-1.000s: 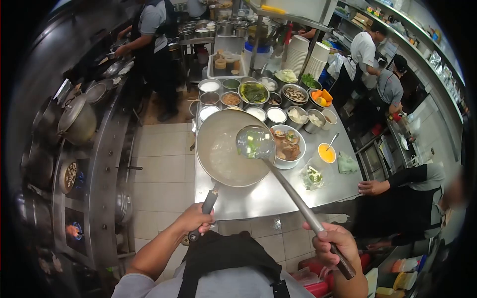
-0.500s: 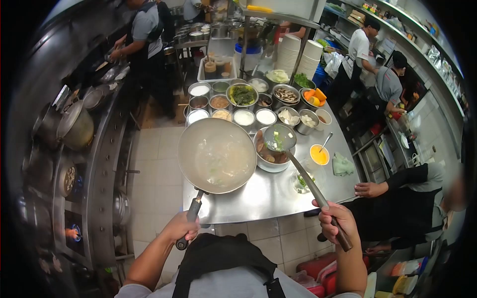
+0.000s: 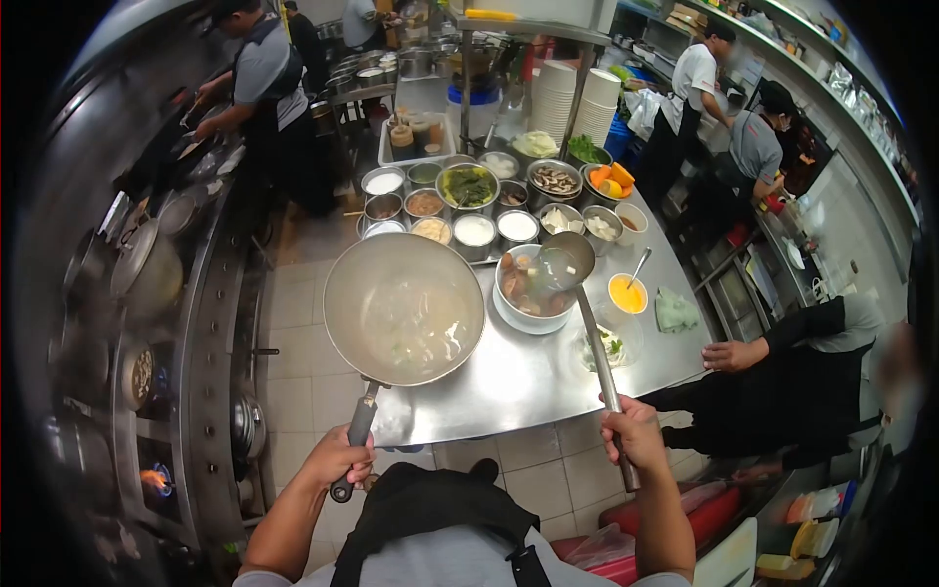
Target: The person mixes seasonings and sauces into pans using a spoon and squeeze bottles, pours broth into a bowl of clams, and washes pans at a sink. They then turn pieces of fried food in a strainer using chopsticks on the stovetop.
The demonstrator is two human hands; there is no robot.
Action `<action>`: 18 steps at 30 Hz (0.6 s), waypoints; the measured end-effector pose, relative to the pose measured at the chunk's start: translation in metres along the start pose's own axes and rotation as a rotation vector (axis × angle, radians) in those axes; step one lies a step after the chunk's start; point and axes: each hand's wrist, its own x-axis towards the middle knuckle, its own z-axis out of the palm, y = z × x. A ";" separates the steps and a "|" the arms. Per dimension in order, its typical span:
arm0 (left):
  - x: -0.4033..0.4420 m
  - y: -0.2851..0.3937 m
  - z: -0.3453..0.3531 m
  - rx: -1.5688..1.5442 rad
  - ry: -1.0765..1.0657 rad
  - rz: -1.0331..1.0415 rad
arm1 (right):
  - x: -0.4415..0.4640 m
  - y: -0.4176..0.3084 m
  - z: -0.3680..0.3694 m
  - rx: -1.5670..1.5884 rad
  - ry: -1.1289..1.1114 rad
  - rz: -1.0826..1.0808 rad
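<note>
My left hand [image 3: 341,458] is wrapped round the black handle of a frying pan [image 3: 403,293], which is held over the table's near left side. Cloudy liquid with small green bits lies in the pan. My right hand [image 3: 634,434] grips the long handle of a ladle [image 3: 567,261]. The ladle's cup is tilted over a white bowl [image 3: 521,318] with brown pieces and liquid in it; the cup's lower edge overlaps the bowl, so I cannot tell whether they touch. A clear container [image 3: 612,349] with green and white bits stands beside the ladle handle.
Metal pots of ingredients [image 3: 469,186] fill the table's [image 3: 509,391] far half. A yellow cup [image 3: 627,293] with a spoon and a green cloth [image 3: 676,311] lie to the right. A co-worker's hand [image 3: 734,354] is at the right edge. The stove [image 3: 156,479], with a lit flame, stands left.
The ladle's cup has tipped over the bowl, and more liquid shows in the bowl. The pan has shifted a little to the left. My right hand has moved slightly left.
</note>
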 end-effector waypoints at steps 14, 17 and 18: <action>0.006 0.013 -0.035 0.131 -0.118 0.009 | -0.034 0.079 0.067 -0.947 0.243 -0.428; 0.009 0.016 -0.042 0.144 -0.140 -0.008 | -0.047 0.058 0.097 -0.770 0.102 -0.274; 0.009 0.017 -0.043 0.152 -0.155 -0.010 | -0.042 0.065 0.098 -0.771 0.103 -0.273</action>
